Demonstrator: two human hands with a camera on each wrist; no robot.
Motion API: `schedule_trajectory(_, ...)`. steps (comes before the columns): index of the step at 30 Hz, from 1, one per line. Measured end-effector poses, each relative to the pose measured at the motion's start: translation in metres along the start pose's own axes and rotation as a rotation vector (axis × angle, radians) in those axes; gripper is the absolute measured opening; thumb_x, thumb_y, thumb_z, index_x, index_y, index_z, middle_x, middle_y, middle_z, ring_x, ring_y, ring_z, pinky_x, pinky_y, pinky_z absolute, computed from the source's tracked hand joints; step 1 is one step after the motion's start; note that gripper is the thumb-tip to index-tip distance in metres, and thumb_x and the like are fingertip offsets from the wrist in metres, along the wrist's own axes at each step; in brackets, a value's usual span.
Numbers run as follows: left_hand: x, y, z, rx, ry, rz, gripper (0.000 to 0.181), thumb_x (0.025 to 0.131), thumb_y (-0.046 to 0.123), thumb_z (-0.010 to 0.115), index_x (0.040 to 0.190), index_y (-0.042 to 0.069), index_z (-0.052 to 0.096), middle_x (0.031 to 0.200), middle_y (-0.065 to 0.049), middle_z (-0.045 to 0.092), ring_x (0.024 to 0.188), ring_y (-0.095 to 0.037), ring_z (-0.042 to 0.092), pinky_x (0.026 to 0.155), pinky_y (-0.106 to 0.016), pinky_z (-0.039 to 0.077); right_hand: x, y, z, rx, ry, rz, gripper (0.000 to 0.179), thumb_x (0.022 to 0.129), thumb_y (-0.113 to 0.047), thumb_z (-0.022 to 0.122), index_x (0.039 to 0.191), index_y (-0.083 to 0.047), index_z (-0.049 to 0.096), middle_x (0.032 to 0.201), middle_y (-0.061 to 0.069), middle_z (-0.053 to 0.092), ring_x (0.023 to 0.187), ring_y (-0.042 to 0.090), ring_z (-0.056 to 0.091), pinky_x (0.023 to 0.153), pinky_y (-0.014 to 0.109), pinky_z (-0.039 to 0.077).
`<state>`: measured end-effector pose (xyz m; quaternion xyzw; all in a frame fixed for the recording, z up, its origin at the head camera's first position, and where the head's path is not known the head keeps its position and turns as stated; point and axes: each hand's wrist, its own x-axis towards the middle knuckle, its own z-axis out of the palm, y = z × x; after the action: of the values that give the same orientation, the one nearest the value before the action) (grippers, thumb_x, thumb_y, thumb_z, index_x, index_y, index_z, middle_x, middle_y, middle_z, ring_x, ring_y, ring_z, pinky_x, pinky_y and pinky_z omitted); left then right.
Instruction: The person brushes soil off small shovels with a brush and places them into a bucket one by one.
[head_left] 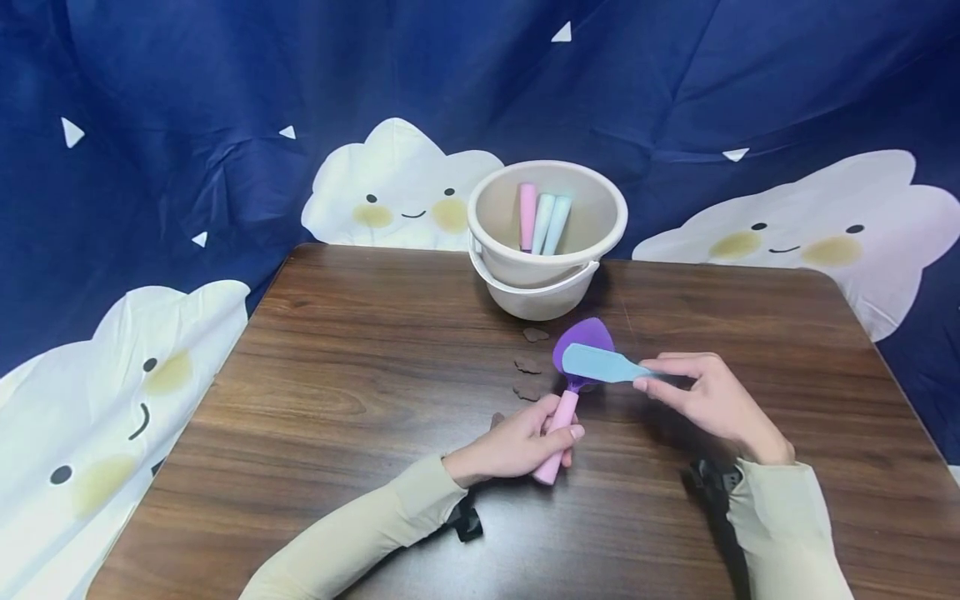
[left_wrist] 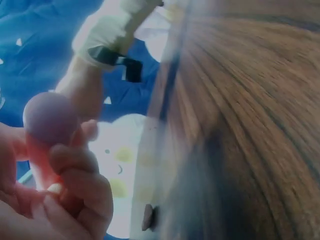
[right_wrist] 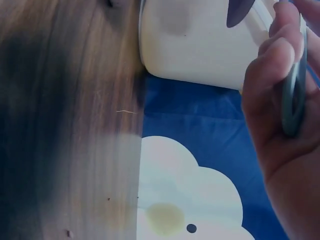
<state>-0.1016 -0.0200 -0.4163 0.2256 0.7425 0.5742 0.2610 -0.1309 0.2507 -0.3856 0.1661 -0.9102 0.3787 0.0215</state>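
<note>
My left hand (head_left: 525,437) grips the pink handle of a small garden trowel (head_left: 588,337), whose purple head points away toward the bucket. In the left wrist view, the rounded end of the handle (left_wrist: 50,117) shows above my curled fingers. My right hand (head_left: 705,396) pinches a light blue flat-headed tool (head_left: 596,363) between thumb and fingers. Its flat head lies across the trowel's purple head, overlapping it in the head view. In the right wrist view, the tool's slim, slotted handle (right_wrist: 293,100) runs back along my palm. Bristles are not visible on it.
A white bucket (head_left: 532,287) stands at the table's back edge, holding a pink handle (head_left: 528,208) and two pale blue handles (head_left: 557,225). Several brown flakes (head_left: 529,390) lie on the wooden table (head_left: 300,400) left of the trowel. A blue curtain (head_left: 225,67) hangs behind.
</note>
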Motion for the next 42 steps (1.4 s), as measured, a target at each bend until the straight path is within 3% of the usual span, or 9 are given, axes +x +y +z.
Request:
schedule_trajectory(6, -0.001, 0.000, -0.001, -0.079, -0.021, -0.028, 0.019, 0.097, 0.022, 0.057, 0.102, 0.005, 0.050, 0.075, -0.016, 0.068, 0.057, -0.007, 0.060, 0.051, -0.019, 0.049, 0.000, 0.004, 0.000, -0.003, -0.036, 0.004, 0.024, 0.084, -0.022, 0.076, 0.104, -0.009, 0.075, 0.100, 0.008, 0.074, 0.086, -0.006, 0.060, 0.075, 0.004, 0.045)
schedule_trajectory(10, -0.002, -0.001, -0.001, -0.071, -0.031, -0.022, 0.019, 0.098, 0.021, 0.056, 0.102, 0.004, 0.050, 0.079, -0.020, 0.068, 0.059, -0.010, 0.060, 0.052, -0.018, 0.048, 0.001, 0.007, -0.001, 0.009, -0.020, 0.045, 0.031, 0.087, -0.024, 0.072, 0.110, -0.003, 0.072, 0.092, 0.009, 0.073, 0.074, -0.004, 0.059, 0.061, 0.010, 0.048)
schedule_trajectory(14, -0.004, -0.001, 0.000, -0.041, -0.030, -0.021, 0.018, 0.098, 0.021, 0.056, 0.103, 0.006, 0.051, 0.080, -0.017, 0.069, 0.060, -0.009, 0.060, 0.053, -0.018, 0.048, 0.004, 0.010, -0.002, -0.008, 0.031, 0.094, 0.038, 0.090, -0.027, 0.069, 0.114, 0.002, 0.069, 0.070, 0.010, 0.066, 0.056, 0.002, 0.052, 0.049, 0.017, 0.043)
schedule_trajectory(21, -0.006, -0.001, 0.000, 0.037, -0.030, -0.039, 0.016, 0.097, 0.027, 0.057, 0.102, 0.012, 0.052, 0.080, -0.009, 0.071, 0.058, -0.006, 0.060, 0.052, -0.020, 0.050, 0.009, 0.012, -0.004, -0.180, 0.186, 0.085, 0.039, 0.089, -0.031, 0.069, 0.107, 0.003, 0.071, 0.089, 0.022, 0.073, 0.061, 0.012, 0.048, 0.056, 0.012, 0.036)
schedule_trajectory(24, -0.006, -0.002, 0.001, 0.070, -0.004, -0.049, 0.018, 0.096, 0.028, 0.058, 0.102, 0.013, 0.051, 0.076, -0.003, 0.069, 0.058, -0.006, 0.060, 0.052, -0.021, 0.051, 0.010, 0.007, -0.004, -0.208, 0.206, 0.080, 0.038, 0.090, -0.030, 0.067, 0.107, 0.004, 0.072, 0.076, 0.017, 0.073, 0.056, 0.011, 0.045, 0.054, 0.014, 0.035)
schedule_trajectory(29, -0.005, -0.001, 0.000, 0.183, 0.064, -0.078, 0.020, 0.094, 0.033, 0.060, 0.099, 0.016, 0.051, 0.070, 0.007, 0.066, 0.055, -0.004, 0.059, 0.050, -0.021, 0.050, 0.009, -0.010, 0.000, -0.194, 0.198, -0.015, 0.031, 0.087, -0.025, 0.071, 0.105, 0.001, 0.073, 0.084, 0.015, 0.074, 0.060, 0.005, 0.052, 0.059, 0.006, 0.037)
schedule_trajectory(32, -0.005, 0.001, -0.001, 0.231, 0.075, -0.088, 0.020, 0.094, 0.035, 0.060, 0.099, 0.018, 0.051, 0.069, 0.009, 0.065, 0.055, -0.003, 0.059, 0.050, -0.021, 0.049, 0.008, -0.022, 0.003, -0.207, 0.125, -0.119, 0.028, 0.085, -0.021, 0.074, 0.105, -0.001, 0.074, 0.097, 0.015, 0.074, 0.077, 0.012, 0.068, 0.071, 0.017, 0.053)
schedule_trajectory(36, -0.006, 0.003, -0.003, 0.291, 0.079, -0.094, 0.020, 0.094, 0.037, 0.059, 0.100, 0.019, 0.050, 0.069, 0.011, 0.066, 0.054, -0.001, 0.059, 0.050, -0.020, 0.047, 0.009, -0.037, 0.005, -0.265, 0.031, -0.228, 0.026, 0.084, -0.018, 0.075, 0.104, -0.003, 0.074, 0.096, 0.011, 0.075, 0.088, 0.023, 0.072, 0.074, 0.043, 0.058)
schedule_trajectory(42, -0.005, 0.004, -0.002, 0.363, 0.092, -0.090, 0.017, 0.093, 0.033, 0.059, 0.098, 0.018, 0.052, 0.070, 0.012, 0.067, 0.052, -0.001, 0.056, 0.049, -0.019, 0.045, 0.009, -0.048, 0.004, -0.363, 0.025, -0.278, 0.026, 0.082, -0.020, 0.074, 0.103, -0.005, 0.075, 0.095, 0.009, 0.075, 0.087, 0.026, 0.072, 0.071, 0.046, 0.057)
